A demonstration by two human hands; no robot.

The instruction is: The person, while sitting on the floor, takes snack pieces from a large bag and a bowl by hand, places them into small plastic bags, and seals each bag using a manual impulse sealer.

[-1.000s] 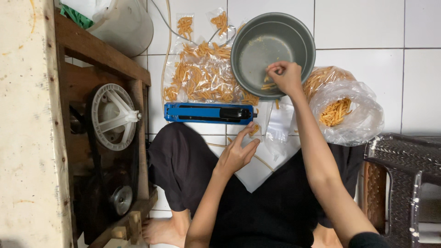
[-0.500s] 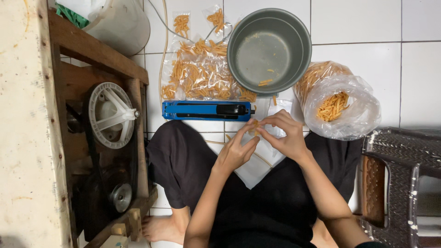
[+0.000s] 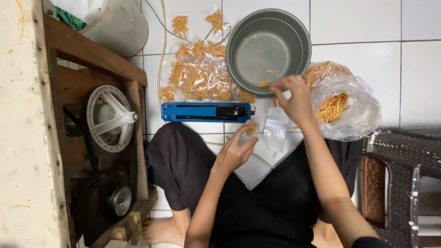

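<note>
I sit cross-legged on a white tiled floor. My left hand [image 3: 234, 150] holds a small clear plastic bag [image 3: 251, 130] with a few orange snack sticks in it, just below the blue bag sealer [image 3: 206, 111]. My right hand [image 3: 294, 98] reaches to the near rim of the grey metal bowl [image 3: 294, 32], fingers pinched on a few snack sticks at the rim. The bowl holds only a few sticks and crumbs. A stack of empty clear bags [image 3: 275, 133] lies between my hands.
Several filled small bags of sticks [image 3: 197, 73] lie beyond the sealer. A large open plastic bag of sticks [image 3: 342, 103] sits at right. A wooden frame with a white wheel [image 3: 108, 118] stands at left, a dark plastic stool [image 3: 404, 174] at right, a white bucket [image 3: 119, 23] at back.
My right hand moved from the small bag at my lap back up to the bowl's rim. My left hand stayed low with the small bag.
</note>
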